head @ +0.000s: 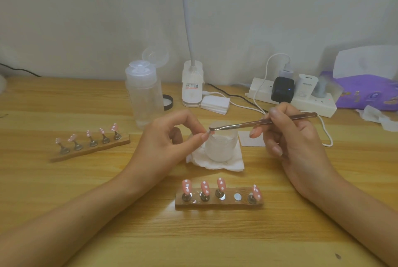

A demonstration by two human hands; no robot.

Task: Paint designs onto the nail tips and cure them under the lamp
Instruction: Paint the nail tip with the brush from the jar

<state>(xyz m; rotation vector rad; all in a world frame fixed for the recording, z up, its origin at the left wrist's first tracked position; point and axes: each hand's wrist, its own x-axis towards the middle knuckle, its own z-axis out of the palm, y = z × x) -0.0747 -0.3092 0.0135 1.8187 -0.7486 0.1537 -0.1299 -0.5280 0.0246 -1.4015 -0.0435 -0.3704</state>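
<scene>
My right hand (pixel 286 135) grips a thin metal tool (pixel 265 122) whose tip points left over a small frosted cup (pixel 221 146). My left hand (pixel 172 137) pinches something tiny at its fingertips right at the tool's tip; it is too small to identify. A wooden stand (pixel 218 202) near me carries pink nail tips with white dots (pixel 204 188) on metal pegs, with one bare magnet spot. A second wooden stand (pixel 90 147) at the left holds several more pink dotted tips.
The cup sits on a folded white tissue (pixel 217 163). Behind stand a clear pump bottle (pixel 144 94), a white gooseneck lamp base (pixel 192 83), a pad stack (pixel 215 104), a black lid (pixel 168 102), a power strip with chargers (pixel 290 96) and a purple tissue pack (pixel 366 92).
</scene>
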